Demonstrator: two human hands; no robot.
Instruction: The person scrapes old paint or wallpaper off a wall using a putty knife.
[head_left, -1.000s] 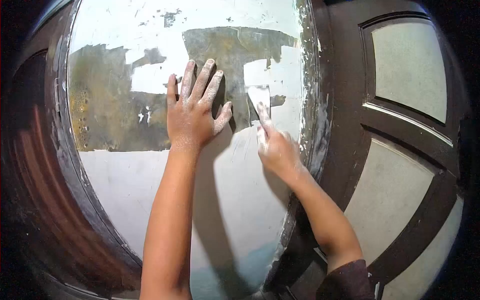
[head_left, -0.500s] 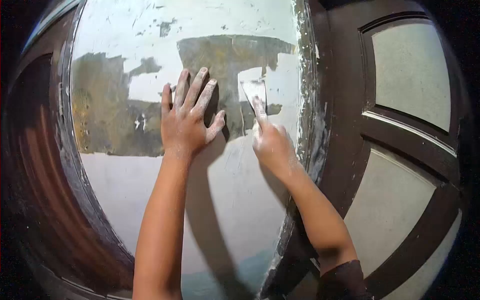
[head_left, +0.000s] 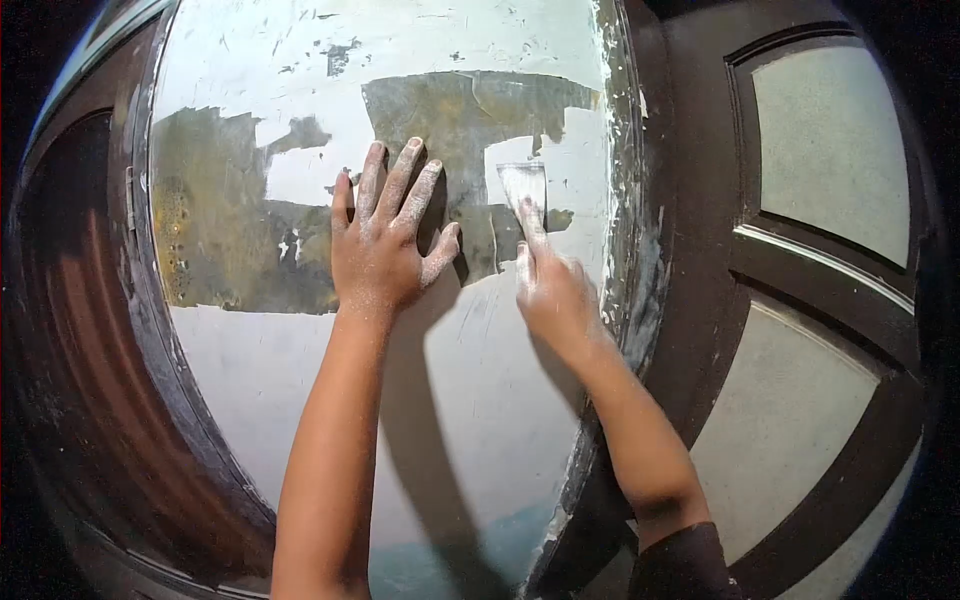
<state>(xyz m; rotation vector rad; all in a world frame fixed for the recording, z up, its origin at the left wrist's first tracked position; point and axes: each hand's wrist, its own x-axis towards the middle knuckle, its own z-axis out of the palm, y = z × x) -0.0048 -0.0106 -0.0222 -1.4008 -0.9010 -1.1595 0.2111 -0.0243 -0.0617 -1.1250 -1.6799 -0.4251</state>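
My left hand [head_left: 385, 235] lies flat on the wall [head_left: 480, 400] with its fingers spread, white dust on the fingers. It rests over a bare grey-brown patch [head_left: 240, 250] where the white coat is gone. To its right, my right hand [head_left: 560, 295] is closed round a scraper [head_left: 523, 183], forefinger stretched along the blade. The handle is hidden in my fist. The scraper's wide edge points up and lies over a white area beside the patch. Ragged white paint borders the patch above and below.
A dark door with pale panels [head_left: 835, 150] stands to the right, past a chipped, paint-flecked frame [head_left: 625, 200]. On the left is a dark brown wooden panel [head_left: 75, 330] within its own frame. A bluish stain [head_left: 450, 550] marks the lower wall.
The whole view has shifted slightly, so wall and hands sit a little further right. The scraper has barely moved against the wall; my left hand stays in place.
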